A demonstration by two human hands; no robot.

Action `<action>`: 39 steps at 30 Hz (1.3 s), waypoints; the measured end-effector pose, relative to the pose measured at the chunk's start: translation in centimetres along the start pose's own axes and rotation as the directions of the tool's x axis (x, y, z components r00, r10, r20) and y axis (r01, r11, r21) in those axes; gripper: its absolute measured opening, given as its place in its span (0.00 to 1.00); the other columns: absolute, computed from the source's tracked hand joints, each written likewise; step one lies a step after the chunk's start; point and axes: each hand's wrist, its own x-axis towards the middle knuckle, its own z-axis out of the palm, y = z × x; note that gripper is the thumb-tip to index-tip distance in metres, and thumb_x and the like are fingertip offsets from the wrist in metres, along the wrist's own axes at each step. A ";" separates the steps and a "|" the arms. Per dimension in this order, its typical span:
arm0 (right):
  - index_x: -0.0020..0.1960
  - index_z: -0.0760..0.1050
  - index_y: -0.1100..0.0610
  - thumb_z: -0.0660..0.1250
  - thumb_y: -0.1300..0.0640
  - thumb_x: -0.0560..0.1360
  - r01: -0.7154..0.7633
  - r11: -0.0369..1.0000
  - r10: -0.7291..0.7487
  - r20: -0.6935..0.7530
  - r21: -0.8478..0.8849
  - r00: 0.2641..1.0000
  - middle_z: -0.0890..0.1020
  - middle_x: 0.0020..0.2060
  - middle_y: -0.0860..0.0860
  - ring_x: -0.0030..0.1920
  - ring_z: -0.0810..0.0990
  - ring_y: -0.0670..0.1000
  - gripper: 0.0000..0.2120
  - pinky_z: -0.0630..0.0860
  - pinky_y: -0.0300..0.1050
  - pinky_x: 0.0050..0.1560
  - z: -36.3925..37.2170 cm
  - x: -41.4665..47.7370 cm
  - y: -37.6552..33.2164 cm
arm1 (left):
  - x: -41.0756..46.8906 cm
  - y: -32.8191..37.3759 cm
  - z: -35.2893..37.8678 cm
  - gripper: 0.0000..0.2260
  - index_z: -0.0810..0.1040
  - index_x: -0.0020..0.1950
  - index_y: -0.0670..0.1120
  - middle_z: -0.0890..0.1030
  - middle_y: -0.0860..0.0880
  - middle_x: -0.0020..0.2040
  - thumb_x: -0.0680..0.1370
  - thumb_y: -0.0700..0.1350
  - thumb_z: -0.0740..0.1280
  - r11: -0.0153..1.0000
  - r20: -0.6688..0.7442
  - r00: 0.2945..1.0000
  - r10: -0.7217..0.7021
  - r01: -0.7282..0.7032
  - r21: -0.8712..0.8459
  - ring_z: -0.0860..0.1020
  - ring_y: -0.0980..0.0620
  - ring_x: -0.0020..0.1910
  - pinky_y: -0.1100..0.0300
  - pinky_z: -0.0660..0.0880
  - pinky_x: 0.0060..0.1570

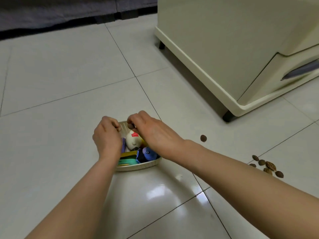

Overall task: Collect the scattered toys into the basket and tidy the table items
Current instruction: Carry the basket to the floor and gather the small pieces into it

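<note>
A shallow cream basket (138,167) sits on the tiled floor in front of me. Inside lie a white egg-shaped toy with a red mark (133,140), a blue plush toy (148,153), and flat yellow and green pieces (127,159). Both hands hover over the far half of the basket. My left hand (107,135) has its fingers curled with small brown bits at the fingertips. My right hand (151,133) pinches small dark brown pits (129,125) between thumb and fingers above the egg toy.
A single brown pit (203,138) lies on the floor right of the basket. Several more pits (266,166) are clustered further right, beside my right forearm. A cream cabinet on dark feet (233,49) stands at the back right. A dark bed skirt (60,12) runs along the far edge.
</note>
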 end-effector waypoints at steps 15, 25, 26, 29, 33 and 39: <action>0.61 0.71 0.54 0.59 0.70 0.68 -0.117 0.969 0.132 -0.055 0.219 0.990 0.77 0.54 0.50 0.45 0.76 0.50 0.23 0.75 0.47 0.45 0.1 -2.8 1.5 | 0.4 -1.1 -2.1 0.18 0.82 0.36 0.52 0.85 0.52 0.42 0.74 0.47 0.53 0.992 0.141 0.983 0.122 -0.118 -0.035 0.82 0.54 0.48 0.44 0.77 0.54; 0.77 0.50 0.52 0.68 0.33 0.68 -0.413 0.911 0.408 -0.161 0.000 0.899 0.49 0.78 0.50 0.78 0.47 0.52 0.48 0.54 0.55 0.75 2.5 -22.6 9.8 | -11.1 -1.8 6.2 0.46 0.48 0.78 0.53 0.48 0.59 0.77 0.68 0.67 0.65 0.534 0.814 0.310 0.491 -0.845 0.000 0.46 0.59 0.76 0.66 0.46 0.74; 0.77 0.49 0.52 0.68 0.31 0.67 -0.487 0.873 0.480 -0.141 -0.018 0.866 0.47 0.78 0.50 0.78 0.46 0.52 0.50 0.54 0.58 0.75 2.5 -26.0 11.1 | -12.9 -3.1 8.1 0.50 0.42 0.78 0.54 0.42 0.56 0.78 0.66 0.71 0.65 0.481 0.871 0.238 0.430 -0.877 0.002 0.41 0.55 0.77 0.59 0.45 0.75; 0.78 0.45 0.52 0.67 0.25 0.62 -0.653 0.754 0.646 -0.100 -0.077 0.757 0.45 0.78 0.51 0.78 0.43 0.54 0.57 0.54 0.64 0.74 2.4 -33.4 13.7 | -14.7 -7.2 10.9 0.56 0.32 0.75 0.55 0.30 0.51 0.76 0.61 0.78 0.60 0.378 0.934 0.260 0.244 -0.912 0.156 0.30 0.47 0.74 0.45 0.43 0.75; 0.77 0.35 0.49 0.65 0.21 0.58 -0.790 0.605 0.793 -0.017 -0.101 0.610 0.34 0.76 0.49 0.76 0.34 0.53 0.63 0.47 0.63 0.75 1.5 -39.3 17.3 | -13.2 -9.7 14.2 0.60 0.30 0.75 0.51 0.30 0.43 0.75 0.57 0.81 0.56 0.305 0.922 0.361 0.141 -0.902 0.306 0.29 0.42 0.73 0.40 0.43 0.74; 0.77 0.36 0.53 0.62 0.20 0.57 -0.708 0.702 0.711 0.019 -0.082 0.703 0.35 0.76 0.53 0.76 0.34 0.55 0.64 0.44 0.65 0.74 1.0 -38.1 22.3 | -13.0 -7.7 21.2 0.62 0.30 0.75 0.50 0.33 0.42 0.76 0.56 0.83 0.54 0.222 0.954 0.262 0.144 -0.948 0.227 0.33 0.40 0.75 0.38 0.41 0.73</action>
